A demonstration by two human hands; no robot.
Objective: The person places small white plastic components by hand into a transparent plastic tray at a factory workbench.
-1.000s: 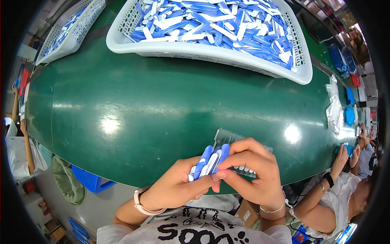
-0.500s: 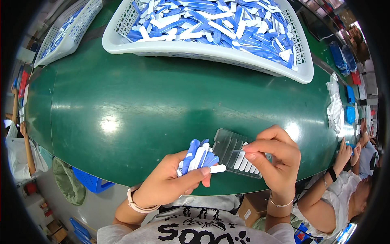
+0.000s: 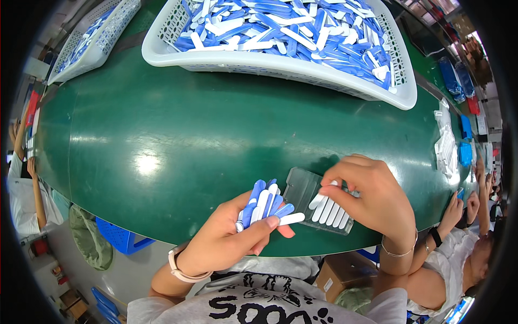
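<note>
Flat blue and white sticks (image 3: 263, 204) are held as a loose, fanned bunch in the left hand (image 3: 229, 229), pressed between the thumb and the curled fingers, with one white end jutting rightward past the thumb tip. Just to the right of that bunch, a single white stick (image 3: 316, 202) is pinched near its upper end by the right hand (image 3: 372, 189), thumb and fingertips being brought together on it. Beneath this pinch, a clear plastic tray (image 3: 298, 186) is set on a green tabletop (image 3: 189, 119); in it a row of white sticks (image 3: 330, 213) is laid side by side, partly covered by the right hand. Behind the grips, a pale band (image 3: 175, 264) is worn on the left wrist and a thin bracelet (image 3: 398, 255) on the right. Well beyond both hands, a white perforated basket (image 3: 243, 59) is heaped with similar sticks, and a second basket (image 3: 110, 43), likewise filled, is placed off to its left.
</note>
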